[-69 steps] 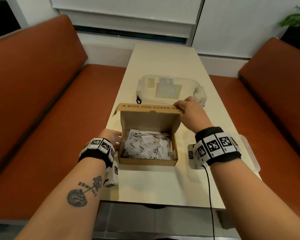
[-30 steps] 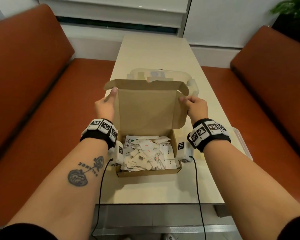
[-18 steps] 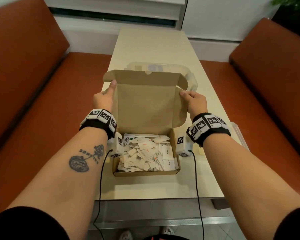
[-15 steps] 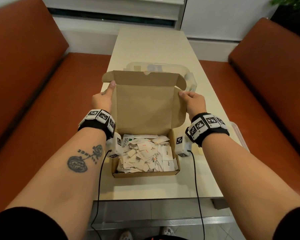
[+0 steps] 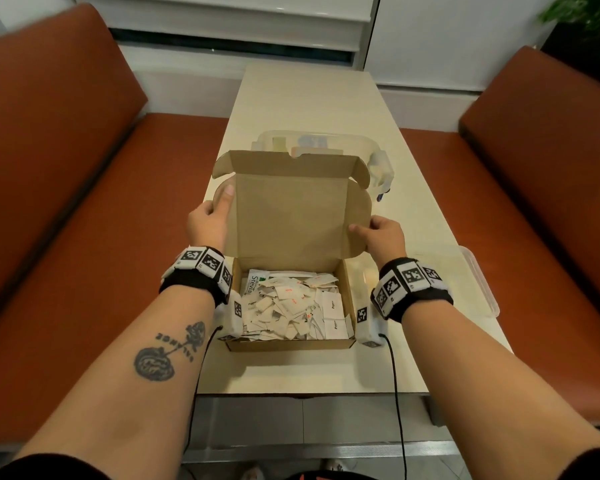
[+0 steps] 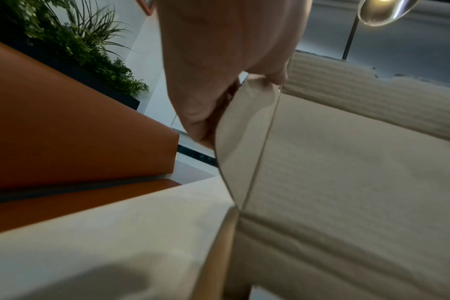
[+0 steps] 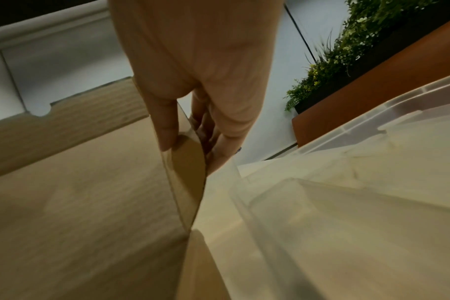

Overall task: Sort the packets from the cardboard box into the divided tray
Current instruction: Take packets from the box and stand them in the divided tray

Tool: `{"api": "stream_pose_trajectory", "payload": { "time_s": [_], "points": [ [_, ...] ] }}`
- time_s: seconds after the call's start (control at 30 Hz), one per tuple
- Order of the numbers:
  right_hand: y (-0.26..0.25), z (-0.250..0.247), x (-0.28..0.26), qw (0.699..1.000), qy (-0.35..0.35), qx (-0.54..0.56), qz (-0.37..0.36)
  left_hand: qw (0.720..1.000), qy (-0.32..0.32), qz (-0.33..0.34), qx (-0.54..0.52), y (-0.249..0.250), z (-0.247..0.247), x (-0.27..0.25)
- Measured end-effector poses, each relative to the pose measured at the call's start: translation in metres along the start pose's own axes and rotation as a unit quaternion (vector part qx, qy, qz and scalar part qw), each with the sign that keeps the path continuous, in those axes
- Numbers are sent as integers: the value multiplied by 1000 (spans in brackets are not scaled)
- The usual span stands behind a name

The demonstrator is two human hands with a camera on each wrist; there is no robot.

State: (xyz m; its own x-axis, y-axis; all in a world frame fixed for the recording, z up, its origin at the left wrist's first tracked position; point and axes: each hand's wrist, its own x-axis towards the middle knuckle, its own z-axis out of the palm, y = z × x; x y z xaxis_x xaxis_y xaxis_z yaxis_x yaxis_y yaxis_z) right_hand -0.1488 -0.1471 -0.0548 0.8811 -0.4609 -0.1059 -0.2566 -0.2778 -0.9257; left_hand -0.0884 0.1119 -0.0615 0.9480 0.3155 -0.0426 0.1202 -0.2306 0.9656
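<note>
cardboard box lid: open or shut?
Open. The lid stands upright behind the packets; left hand and right hand pinch its side flaps.

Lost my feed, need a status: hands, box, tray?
Left hand and right hand pinch the lid flaps. Box open, packets inside. Upright lid hides most of the tray.

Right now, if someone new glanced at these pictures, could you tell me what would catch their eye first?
Most striking is the open cardboard box at the near end of the table, heaped with small white packets. Its lid stands upright, with the left hand and right hand each pinching a rounded side flap. Behind the lid sits a clear plastic tray, mostly hidden.
</note>
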Motion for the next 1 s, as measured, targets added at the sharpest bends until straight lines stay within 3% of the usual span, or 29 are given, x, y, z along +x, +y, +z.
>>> {"api": "stream_pose_trajectory", "payload": {
  "time_s": [0.2, 0.27, 0.37, 0.43, 0.53, 0.6, 0.7, 0.87, 1.0],
  "points": [
    [1, 1, -5, 999, -1, -39, -8, 999, 14, 32, 36, -6, -3, -8],
    [-4, 0, -6, 996, 28, -81, -27, 998, 20, 39, 48, -2, -5, -10],
    [-17, -4, -11, 986, 104, -115, -69, 992, 91, 52, 78, 6, -8, -21],
    [-27, -2, -21, 983, 103, -117, -97, 978, 154, 99, 97, 13, -9, -36],
    [-36, 16, -40, 985, -7, -140, -103, 967, 151, 164, 125, 21, -4, -62],
    [-36, 33, -54, 971, -119, -190, -81, 977, 73, 147, 136, 22, 4, -76],
    [-27, 53, -68, 920, -231, -310, -67, 980, -65, 92, 165, 16, 16, -94],
    [-11, 62, -74, 815, -297, -496, -42, 968, -117, 69, 211, -2, 27, -109],
    [-10, 63, -69, 795, -332, -507, -35, 965, -115, 43, 230, -11, 29, -112]
  ]
}}
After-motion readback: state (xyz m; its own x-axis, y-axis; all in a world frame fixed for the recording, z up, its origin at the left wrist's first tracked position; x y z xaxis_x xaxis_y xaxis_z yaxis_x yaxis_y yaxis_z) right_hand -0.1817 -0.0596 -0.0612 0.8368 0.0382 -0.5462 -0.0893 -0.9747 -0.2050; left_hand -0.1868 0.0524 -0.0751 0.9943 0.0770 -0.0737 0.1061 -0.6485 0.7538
